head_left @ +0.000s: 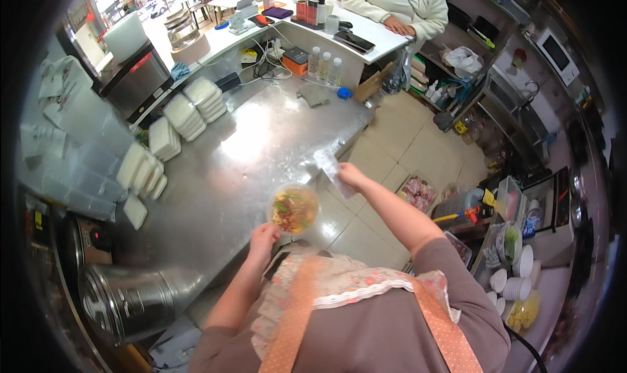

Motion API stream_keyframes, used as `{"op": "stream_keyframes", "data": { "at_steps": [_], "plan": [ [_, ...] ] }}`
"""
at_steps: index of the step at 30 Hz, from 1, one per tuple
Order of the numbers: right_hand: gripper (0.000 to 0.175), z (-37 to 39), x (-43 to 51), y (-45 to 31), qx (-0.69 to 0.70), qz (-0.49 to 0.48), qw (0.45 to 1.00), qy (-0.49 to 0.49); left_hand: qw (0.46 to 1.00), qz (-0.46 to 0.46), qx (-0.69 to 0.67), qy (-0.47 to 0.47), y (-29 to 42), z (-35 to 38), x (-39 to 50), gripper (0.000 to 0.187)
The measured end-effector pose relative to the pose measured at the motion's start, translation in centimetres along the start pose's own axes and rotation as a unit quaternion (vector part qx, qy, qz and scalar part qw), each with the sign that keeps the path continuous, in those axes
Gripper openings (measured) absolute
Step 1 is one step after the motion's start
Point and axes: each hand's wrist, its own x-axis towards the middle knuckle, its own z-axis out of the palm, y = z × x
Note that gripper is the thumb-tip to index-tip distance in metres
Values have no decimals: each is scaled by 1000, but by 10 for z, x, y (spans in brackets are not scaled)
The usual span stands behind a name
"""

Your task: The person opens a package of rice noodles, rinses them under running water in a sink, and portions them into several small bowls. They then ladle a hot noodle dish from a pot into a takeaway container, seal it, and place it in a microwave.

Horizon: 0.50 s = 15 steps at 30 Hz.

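Note:
My left hand [264, 237] grips the near-left rim of a round clear bowl [294, 209] of soup, with noodles, green leaves and reddish pieces in it. The bowl is held by the front edge of the stainless steel counter [210, 196]. To the right, my right hand [350, 176] pinches a pale, narrow strip [329, 166] that looks like a paper slip or a thin plastic packet. The strip extends towards the counter edge, with floor tiles partly beneath it. A gap separates the strip from the bowl.
Stacks of white lidded food boxes [183, 116] line the counter's far left. A steel pot [128, 299] stands at lower left. A grey cloth [313, 94] and several bottles [323, 65] sit farther back. Across the white counter, a person [397, 5] rests their hands. A tub of meat [417, 192] is low at right.

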Motion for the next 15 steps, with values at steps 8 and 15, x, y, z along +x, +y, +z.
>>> {"op": "stream_keyframes", "data": {
  "at_steps": [8,15],
  "plan": [
    [38,46,205,-71,-167,-72,979,94,991,7,-46,128,46,-33,114,13],
    [62,-2,294,-119,-371,-56,895,241,967,22,-121,223,37,-14,179,9]
  ]
}}
